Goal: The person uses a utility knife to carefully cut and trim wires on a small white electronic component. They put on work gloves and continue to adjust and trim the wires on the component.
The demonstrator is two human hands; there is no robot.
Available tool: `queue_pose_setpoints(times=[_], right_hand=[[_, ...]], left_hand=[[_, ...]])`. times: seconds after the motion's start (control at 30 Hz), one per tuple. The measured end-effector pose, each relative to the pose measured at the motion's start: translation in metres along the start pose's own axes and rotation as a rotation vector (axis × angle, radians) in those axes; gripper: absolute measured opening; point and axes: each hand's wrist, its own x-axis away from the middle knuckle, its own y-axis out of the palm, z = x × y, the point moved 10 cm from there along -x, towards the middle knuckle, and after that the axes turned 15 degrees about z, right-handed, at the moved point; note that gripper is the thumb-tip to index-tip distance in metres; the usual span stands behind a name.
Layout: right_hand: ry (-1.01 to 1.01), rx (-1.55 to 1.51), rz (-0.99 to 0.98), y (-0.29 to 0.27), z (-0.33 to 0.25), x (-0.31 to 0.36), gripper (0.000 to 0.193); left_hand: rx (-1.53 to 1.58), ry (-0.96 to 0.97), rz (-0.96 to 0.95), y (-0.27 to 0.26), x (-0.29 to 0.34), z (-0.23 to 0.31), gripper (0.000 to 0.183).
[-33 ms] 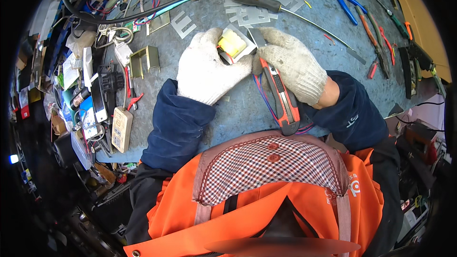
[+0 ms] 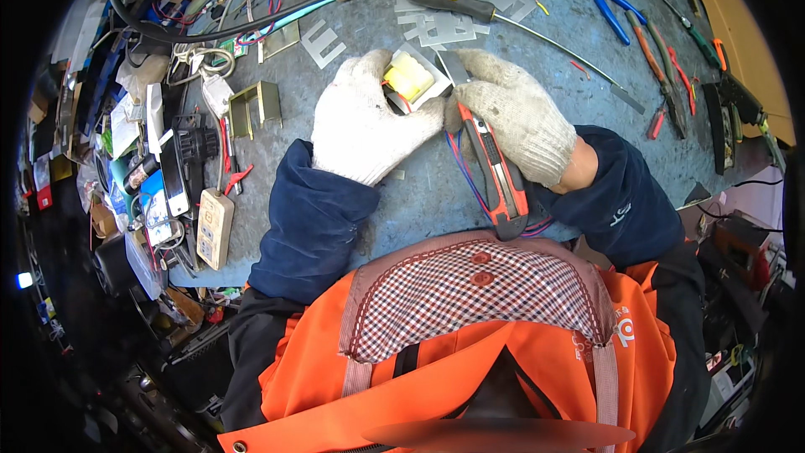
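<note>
My left hand (image 2: 365, 122), in a white knitted glove, is closed around a small transformer coil (image 2: 408, 77) wrapped in yellow tape, with a pale square frame about it. Close on its right, my gloved right hand (image 2: 520, 113) grips a red and black utility knife (image 2: 496, 169). The knife's handle slants down toward my body, and its wide grey blade (image 2: 453, 66) points up beside the coil's frame. Blue and red wires (image 2: 466, 174) run down behind the knife. The fingertips of my left hand are partly hidden behind the coil.
Flat metal E-shaped plates (image 2: 444, 25) lie scattered beyond my hands, with a long yellow-handled screwdriver (image 2: 449, 0) across them. Blue-handled pliers (image 2: 608, 10) lie at the right. On the left are a metal bracket (image 2: 254, 109), a power strip (image 2: 215, 228) and heaped cables.
</note>
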Motion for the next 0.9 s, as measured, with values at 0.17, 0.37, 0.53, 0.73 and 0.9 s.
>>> queue_pose_setpoints(times=[0.17, 0.37, 0.53, 0.73, 0.9], right_hand=[[0.037, 0.006, -0.007, 0.001, -0.002, 0.004, 0.051], [-0.097, -0.017, -0.011, -0.001, 0.009, -0.004, 0.055], [-0.198, 0.191, 0.181, -0.003, 0.001, -0.004, 0.052], [-0.157, 0.248, 0.102, -0.002, -0.009, -0.004, 0.046], [-0.865, 0.678, -0.038, 0.01, -0.04, 0.018, 0.032]], left_hand=[[0.008, 0.0, 0.007, -0.001, 0.001, 0.0, 0.086], [0.027, -0.004, 0.008, -0.001, 0.001, -0.002, 0.087], [-0.036, -0.005, -0.018, 0.002, 0.0, 0.003, 0.086], [-0.038, 0.066, 0.06, 0.003, 0.002, 0.006, 0.083], [0.078, -0.123, -0.001, -0.004, 0.004, -0.003, 0.085]])
